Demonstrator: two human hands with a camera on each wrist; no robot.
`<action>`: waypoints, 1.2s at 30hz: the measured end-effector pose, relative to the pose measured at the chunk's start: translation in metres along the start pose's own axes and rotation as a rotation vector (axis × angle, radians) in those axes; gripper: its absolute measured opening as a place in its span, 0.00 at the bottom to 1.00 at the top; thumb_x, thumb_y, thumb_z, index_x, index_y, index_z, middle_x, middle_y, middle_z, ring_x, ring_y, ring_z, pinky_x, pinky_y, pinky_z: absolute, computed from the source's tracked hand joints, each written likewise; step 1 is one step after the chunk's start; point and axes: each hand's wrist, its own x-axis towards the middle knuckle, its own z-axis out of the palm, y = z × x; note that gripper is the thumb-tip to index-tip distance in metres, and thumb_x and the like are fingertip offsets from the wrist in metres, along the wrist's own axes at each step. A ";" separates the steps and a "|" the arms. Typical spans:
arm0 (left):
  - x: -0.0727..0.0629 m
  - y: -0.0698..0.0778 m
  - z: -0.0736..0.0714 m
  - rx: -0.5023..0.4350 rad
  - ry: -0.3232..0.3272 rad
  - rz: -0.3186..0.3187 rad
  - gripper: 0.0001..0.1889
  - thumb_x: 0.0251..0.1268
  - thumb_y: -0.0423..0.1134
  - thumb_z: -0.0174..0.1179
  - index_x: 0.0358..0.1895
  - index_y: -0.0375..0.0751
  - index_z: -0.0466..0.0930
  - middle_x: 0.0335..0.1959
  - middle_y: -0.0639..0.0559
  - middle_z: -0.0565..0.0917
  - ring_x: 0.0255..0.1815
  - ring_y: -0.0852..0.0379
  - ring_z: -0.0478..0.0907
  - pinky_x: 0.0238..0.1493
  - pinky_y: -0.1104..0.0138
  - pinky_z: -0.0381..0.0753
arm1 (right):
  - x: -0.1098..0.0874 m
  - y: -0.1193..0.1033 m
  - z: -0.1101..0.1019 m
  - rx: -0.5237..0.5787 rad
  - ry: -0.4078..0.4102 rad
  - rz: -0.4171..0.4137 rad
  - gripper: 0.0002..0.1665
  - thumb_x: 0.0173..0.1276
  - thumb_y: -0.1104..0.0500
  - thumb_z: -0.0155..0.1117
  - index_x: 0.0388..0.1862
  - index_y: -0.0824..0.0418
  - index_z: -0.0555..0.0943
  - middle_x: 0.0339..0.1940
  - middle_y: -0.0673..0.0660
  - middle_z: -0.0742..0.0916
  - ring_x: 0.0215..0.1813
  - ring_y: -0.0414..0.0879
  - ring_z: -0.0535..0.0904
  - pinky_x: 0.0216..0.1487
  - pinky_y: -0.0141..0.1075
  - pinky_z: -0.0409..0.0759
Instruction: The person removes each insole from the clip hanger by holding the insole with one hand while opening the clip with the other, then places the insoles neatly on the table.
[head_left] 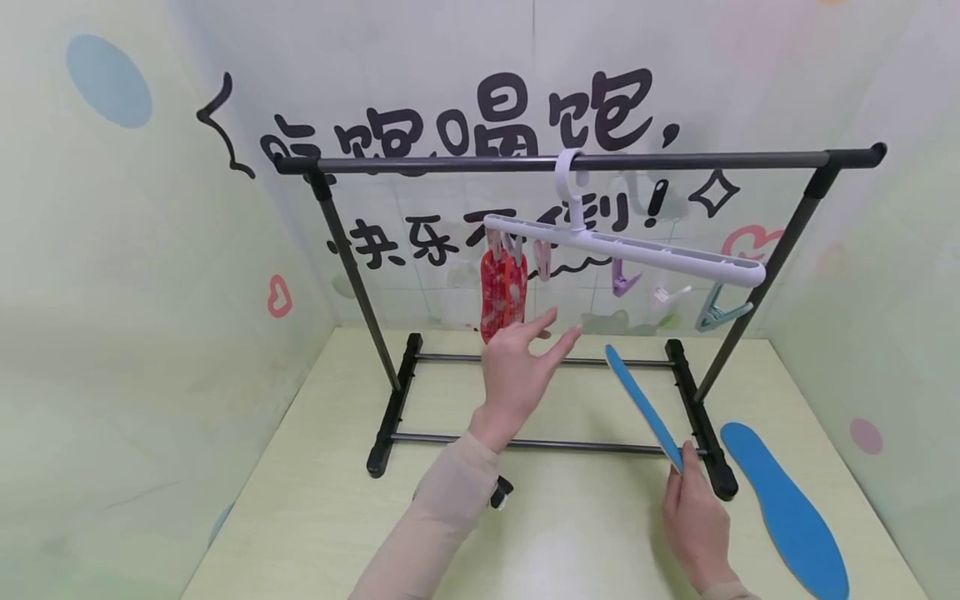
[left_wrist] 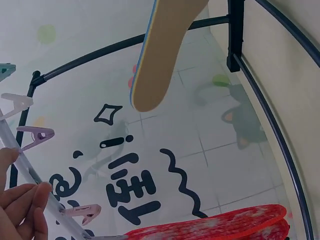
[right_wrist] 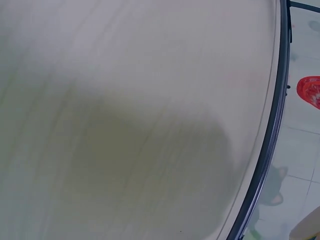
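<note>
My left hand (head_left: 517, 371) is raised below the lilac clip hanger (head_left: 660, 254), thumb and fingers apart and nothing held. In the left wrist view its fingers (left_wrist: 35, 205) overlap the hanger bar. Just behind that hand, red mottled insole-shaped pieces (head_left: 502, 287) hang from clips at the hanger's left end. My right hand (head_left: 697, 521) pinches a blue insole (head_left: 641, 400) by its lower end, the other end pointing up and left. Its beige underside (left_wrist: 162, 60) faces the left wrist camera. Pink (head_left: 543, 260), purple (head_left: 621, 279), white (head_left: 670, 295) and teal (head_left: 722, 310) clips hang along the bar.
The hanger hooks over the top rail (head_left: 435, 164) of a black rack standing on the pale table (head_left: 300, 517). Another blue insole (head_left: 787, 508) lies at the right, beside the rack's foot. A small black object (head_left: 501, 492) shows beside the left sleeve.
</note>
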 end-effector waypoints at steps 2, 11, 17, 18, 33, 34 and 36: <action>-0.003 -0.003 -0.001 -0.011 -0.018 -0.017 0.21 0.57 0.49 0.72 0.51 0.40 0.87 0.42 0.48 0.90 0.34 0.59 0.86 0.37 0.68 0.80 | -0.001 0.003 -0.001 -0.014 -0.025 0.029 0.26 0.70 0.68 0.53 0.66 0.76 0.70 0.58 0.75 0.80 0.25 0.66 0.80 0.15 0.50 0.69; -0.020 -0.014 -0.001 -0.009 -0.037 -0.062 0.20 0.58 0.48 0.71 0.49 0.39 0.87 0.32 0.48 0.90 0.26 0.60 0.83 0.28 0.70 0.74 | -0.005 0.011 -0.010 -0.043 -0.047 0.073 0.26 0.71 0.69 0.53 0.67 0.77 0.68 0.56 0.78 0.80 0.32 0.72 0.81 0.21 0.56 0.74; -0.024 -0.019 -0.003 -0.003 -0.061 -0.079 0.21 0.58 0.49 0.71 0.48 0.38 0.88 0.20 0.51 0.84 0.15 0.65 0.61 0.21 0.74 0.54 | -0.007 0.019 -0.015 -0.056 -0.033 0.084 0.26 0.71 0.69 0.54 0.66 0.77 0.69 0.56 0.78 0.80 0.34 0.74 0.80 0.23 0.58 0.73; -0.024 -0.019 -0.004 -0.004 -0.066 -0.087 0.21 0.58 0.49 0.71 0.48 0.38 0.88 0.21 0.50 0.85 0.15 0.66 0.59 0.21 0.74 0.53 | -0.007 0.020 -0.016 -0.058 -0.025 0.084 0.26 0.71 0.69 0.54 0.66 0.77 0.69 0.55 0.78 0.80 0.32 0.74 0.80 0.22 0.58 0.72; -0.030 -0.026 -0.006 -0.020 -0.101 -0.144 0.21 0.59 0.51 0.70 0.49 0.39 0.88 0.41 0.48 0.90 0.34 0.57 0.87 0.39 0.62 0.83 | -0.010 0.040 -0.033 -0.104 -0.016 0.176 0.25 0.72 0.69 0.53 0.67 0.75 0.69 0.58 0.78 0.79 0.45 0.76 0.79 0.32 0.64 0.76; -0.030 -0.027 -0.007 -0.014 -0.108 -0.146 0.22 0.59 0.52 0.69 0.49 0.39 0.88 0.40 0.48 0.90 0.34 0.57 0.87 0.39 0.62 0.83 | -0.010 0.041 -0.035 -0.110 -0.009 0.179 0.26 0.72 0.68 0.54 0.67 0.75 0.69 0.58 0.78 0.78 0.47 0.76 0.79 0.35 0.64 0.76; -0.031 -0.028 -0.008 -0.002 -0.112 -0.148 0.21 0.58 0.51 0.70 0.49 0.39 0.88 0.40 0.48 0.90 0.34 0.57 0.87 0.39 0.61 0.83 | -0.010 0.044 -0.038 -0.124 0.006 0.180 0.26 0.72 0.68 0.54 0.67 0.75 0.69 0.57 0.78 0.78 0.47 0.76 0.79 0.36 0.64 0.76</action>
